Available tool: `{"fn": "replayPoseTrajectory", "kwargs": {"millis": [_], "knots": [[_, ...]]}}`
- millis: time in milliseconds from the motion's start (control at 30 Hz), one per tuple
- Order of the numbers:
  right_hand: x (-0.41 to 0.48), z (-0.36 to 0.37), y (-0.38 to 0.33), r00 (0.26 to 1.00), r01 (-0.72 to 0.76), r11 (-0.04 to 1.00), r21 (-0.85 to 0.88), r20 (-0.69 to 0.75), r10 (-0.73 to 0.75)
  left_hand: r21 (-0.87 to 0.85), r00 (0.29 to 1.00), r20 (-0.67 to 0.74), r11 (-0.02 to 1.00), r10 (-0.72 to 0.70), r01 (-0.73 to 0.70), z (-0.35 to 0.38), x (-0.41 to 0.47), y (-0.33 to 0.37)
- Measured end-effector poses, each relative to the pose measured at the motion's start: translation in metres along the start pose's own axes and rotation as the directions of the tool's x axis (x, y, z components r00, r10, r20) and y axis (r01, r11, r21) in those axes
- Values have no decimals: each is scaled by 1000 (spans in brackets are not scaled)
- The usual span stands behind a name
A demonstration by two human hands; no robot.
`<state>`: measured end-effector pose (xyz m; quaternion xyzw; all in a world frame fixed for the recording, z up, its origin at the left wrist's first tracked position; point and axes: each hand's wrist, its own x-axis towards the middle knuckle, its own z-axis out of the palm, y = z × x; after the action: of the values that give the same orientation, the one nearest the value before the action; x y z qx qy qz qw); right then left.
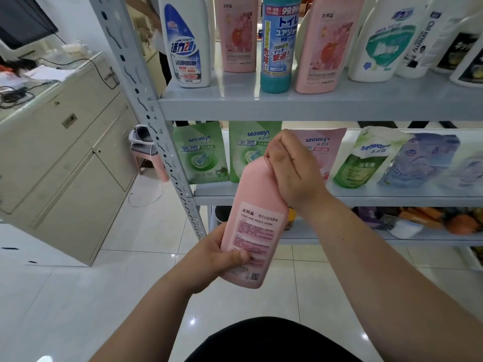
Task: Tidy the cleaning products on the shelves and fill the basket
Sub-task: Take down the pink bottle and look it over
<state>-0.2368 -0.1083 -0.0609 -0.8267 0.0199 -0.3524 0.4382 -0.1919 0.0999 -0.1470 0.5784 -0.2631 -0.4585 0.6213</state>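
Before shelves: pink bottle (pixel 254 226) gripped low by left hand (pixel 222 253), top by right hand (pixel 292 168).

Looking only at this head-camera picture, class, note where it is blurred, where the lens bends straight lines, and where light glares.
Head view: the shelf upright bows from wide-angle distortion; the blue pouch at the right of the middle shelf smears into blur, while the label on the pink bottle reads fairly sharp; small bright glints dot the floor tiles.
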Motion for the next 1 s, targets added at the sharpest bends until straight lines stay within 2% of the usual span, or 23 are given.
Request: {"fn": "replayPoseTrajectory", "kwargs": {"millis": [67, 167, 233, 267, 367, 433, 567, 633, 700, 833, 1000], "knots": [[1, 4, -2, 998, -61, 998, -2, 23, 61, 8, 999, -48, 1000, 20, -19, -2, -1, 0], [-7, 20, -5, 954, -281, 960, -13, 109, 280, 26, 975, -211, 998, 68, -64, -2, -3, 3], [-25, 41, -6, 896, -396, 918, 1, 217, 387, 88, 922, -365, 990, 132, -107, -2, -2, 3], [-33, 53, -8, 863, -449, 893, 19, 268, 428, 176, 884, -429, 977, 183, -117, -3, -2, 4], [-47, 80, -16, 801, -569, 807, 157, 329, 500, 444, 827, -455, 889, 331, -111, -1, -6, 5], [-44, 87, -21, 778, -614, 762, 208, 321, 539, 471, 827, -460, 878, 323, -81, 2, -15, 11], [-41, 97, -22, 780, -624, 672, 398, 261, 569, 353, 802, -519, 928, 297, -116, -17, -30, 21], [-40, 104, -29, 780, -611, 601, 515, 260, 570, 148, 854, -478, 977, 207, -155, -29, -37, 29], [-40, 110, -37, 788, -587, 576, 569, 238, 568, -10, 899, -409, 985, 154, -174, -37, -44, 35], [-33, 111, -46, 817, -533, 631, 564, 150, 557, 16, 858, -473, 976, 200, -219, -45, -48, 47], [-18, 89, -52, 861, -449, 712, 539, 47, 507, 130, 877, -383, 957, 290, -260, -41, -33, 73]]}}
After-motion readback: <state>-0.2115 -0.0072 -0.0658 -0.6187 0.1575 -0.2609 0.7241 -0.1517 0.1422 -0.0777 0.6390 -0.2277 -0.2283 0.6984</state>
